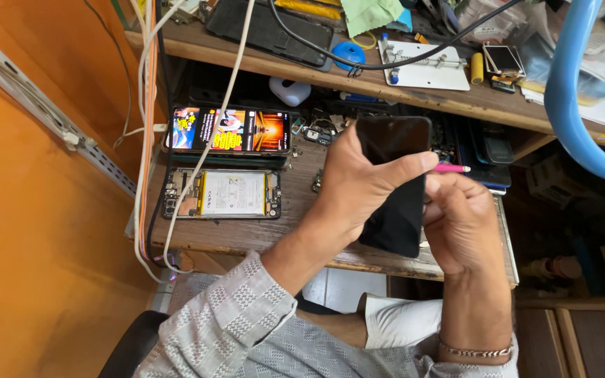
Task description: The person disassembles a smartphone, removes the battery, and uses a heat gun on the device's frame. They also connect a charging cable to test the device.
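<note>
black phone (395, 183) is being held upright above the desk (246, 234) edge, left hand (358, 185) fingers clamped on its sides, right hand (460, 220) fingers pinched together on a pink tool (451, 169) at its right edge; probably best keeping the grip steady and prying gently.

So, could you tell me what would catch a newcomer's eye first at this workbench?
Probably the black phone held upright at the centre in the left hand, with the right hand putting a pink-tipped tool to its right edge. Next, to the left on the wooden bench, a phone with a lit, colourful screen lies just behind an opened phone showing its pale battery.
</note>
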